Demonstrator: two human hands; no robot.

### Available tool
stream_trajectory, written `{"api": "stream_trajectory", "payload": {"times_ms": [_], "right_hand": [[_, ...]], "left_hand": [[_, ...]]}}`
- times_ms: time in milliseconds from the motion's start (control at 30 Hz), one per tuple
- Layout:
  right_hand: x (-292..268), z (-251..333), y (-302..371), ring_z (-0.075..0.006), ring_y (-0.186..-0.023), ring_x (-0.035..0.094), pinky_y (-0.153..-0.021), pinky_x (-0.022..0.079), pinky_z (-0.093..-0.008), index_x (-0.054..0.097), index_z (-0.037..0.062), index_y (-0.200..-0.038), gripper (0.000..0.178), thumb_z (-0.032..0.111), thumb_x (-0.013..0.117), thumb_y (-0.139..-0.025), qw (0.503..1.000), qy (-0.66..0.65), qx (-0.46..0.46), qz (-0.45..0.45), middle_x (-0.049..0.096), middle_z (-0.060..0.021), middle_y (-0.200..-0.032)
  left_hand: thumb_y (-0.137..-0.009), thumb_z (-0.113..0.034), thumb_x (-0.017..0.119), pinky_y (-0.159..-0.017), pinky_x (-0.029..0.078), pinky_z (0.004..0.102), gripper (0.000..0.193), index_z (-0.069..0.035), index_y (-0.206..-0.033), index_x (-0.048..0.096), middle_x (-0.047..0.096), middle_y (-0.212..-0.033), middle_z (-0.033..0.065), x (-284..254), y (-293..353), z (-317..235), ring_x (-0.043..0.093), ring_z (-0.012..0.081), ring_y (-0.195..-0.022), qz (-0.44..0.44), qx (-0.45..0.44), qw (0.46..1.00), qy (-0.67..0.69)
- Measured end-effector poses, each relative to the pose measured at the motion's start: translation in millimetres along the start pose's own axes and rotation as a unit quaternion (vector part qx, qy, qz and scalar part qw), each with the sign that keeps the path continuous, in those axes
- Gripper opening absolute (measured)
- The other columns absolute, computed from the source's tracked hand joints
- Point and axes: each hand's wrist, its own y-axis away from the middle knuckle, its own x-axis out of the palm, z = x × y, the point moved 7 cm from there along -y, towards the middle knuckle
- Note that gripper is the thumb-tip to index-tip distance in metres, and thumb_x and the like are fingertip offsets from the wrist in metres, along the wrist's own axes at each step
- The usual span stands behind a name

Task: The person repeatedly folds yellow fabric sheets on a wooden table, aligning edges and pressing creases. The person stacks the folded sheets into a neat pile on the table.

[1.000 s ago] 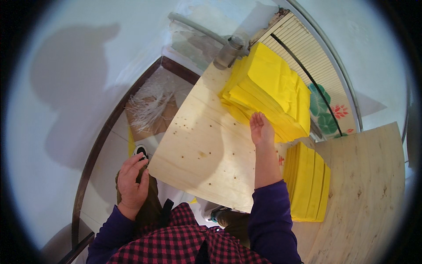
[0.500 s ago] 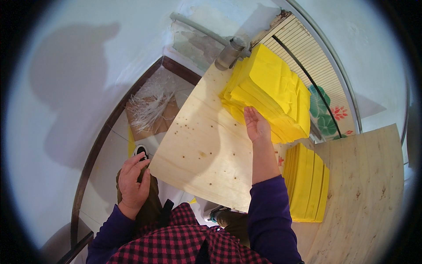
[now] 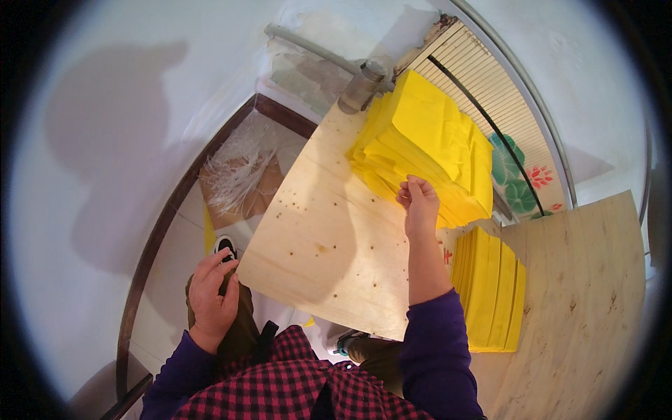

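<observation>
A tall stack of folded yellow cloth-like sheets (image 3: 437,140) lies on a pale wooden board (image 3: 301,238). My right hand (image 3: 420,203) is at the near side of this stack, fingers curled in, with nothing visible in them. Whether the fingertips touch the sheets I cannot tell. A second, lower yellow stack (image 3: 488,290), split into several bundles, is to the right of my right forearm. My left hand (image 3: 213,290) is by the board's left corner, fingers stretched and a little apart, holding nothing.
A grey cylindrical container (image 3: 362,87) is at the board's far corner. White strings (image 3: 241,164) lie over brown cardboard (image 3: 241,203) on the floor at left. Another wooden board (image 3: 581,294) extends to the right. A slatted panel (image 3: 483,91) leans behind the stack.
My right hand has shifted slightly right and its stretched fingers have curled in. My left hand has barely moved. Both yellow stacks look the same.
</observation>
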Motion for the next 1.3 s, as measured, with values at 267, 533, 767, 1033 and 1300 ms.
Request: {"api": "stream_trajectory", "payload": {"times_ms": [267,533,767,1033,1300], "right_hand": [[29.1,107.1,24.6,-0.0314,-0.124,0.044,-0.106,0.036,-0.0414,0.053,0.0080,-0.127,0.057,0.015,0.078,-0.076,0.715,0.535,-0.445,-0.069,0.050,-0.0137,-0.133],[91.7,99.3,-12.5,-0.0308,-0.134,0.039,-0.110,0.035,-0.0401,0.037,0.0113,-0.143,0.089,0.023,0.084,-0.069,0.622,0.664,-0.414,-0.017,0.042,-0.0140,-0.144],[101.0,96.4,-35.8,-0.0252,-0.126,0.048,-0.100,0.045,-0.0364,0.040,0.0136,-0.140,0.081,0.025,0.082,-0.072,0.605,0.713,-0.352,0.030,0.048,-0.0089,-0.139],[94.5,118.4,-42.4,-0.0282,-0.110,0.061,-0.086,0.052,-0.0405,0.041,0.0125,-0.138,0.071,0.033,0.074,-0.079,0.629,0.732,-0.259,0.046,0.062,-0.0114,-0.121],[87.8,116.2,-49.1,-0.0310,-0.107,0.062,-0.086,0.051,-0.0412,0.045,0.0137,-0.136,0.071,0.033,0.077,-0.075,0.654,0.705,-0.271,0.041,0.063,-0.0138,-0.120]], "left_hand": [[-0.076,0.002,0.066,-0.090,0.048,0.0399,0.024,-0.002,-0.099,0.067,0.064,-0.116,0.0155,2.9,2.8,0.3,0.061,0.0343,-0.104,0.001,-0.006,1.000,-0.008],[-0.080,0.004,0.063,-0.093,0.046,0.0395,0.022,0.000,-0.102,0.066,0.062,-0.119,0.0183,2.3,1.1,2.0,0.060,0.0336,-0.108,0.017,-0.019,1.000,0.003],[-0.075,0.001,0.067,-0.088,0.049,0.0393,0.023,-0.002,-0.098,0.068,0.064,-0.115,0.0161,1.4,-0.2,4.2,0.062,0.0332,-0.103,0.001,-0.013,1.000,0.000],[-0.074,0.001,0.066,-0.087,0.049,0.0392,0.024,-0.002,-0.098,0.068,0.064,-0.114,0.0160,-0.1,-1.7,4.3,0.062,0.0330,-0.103,0.008,-0.012,1.000,0.010],[-0.074,0.003,0.067,-0.087,0.049,0.0393,0.025,-0.001,-0.098,0.068,0.064,-0.114,0.0163,0.0,-3.5,2.8,0.062,0.0332,-0.102,0.008,-0.004,1.000,0.007]]}}
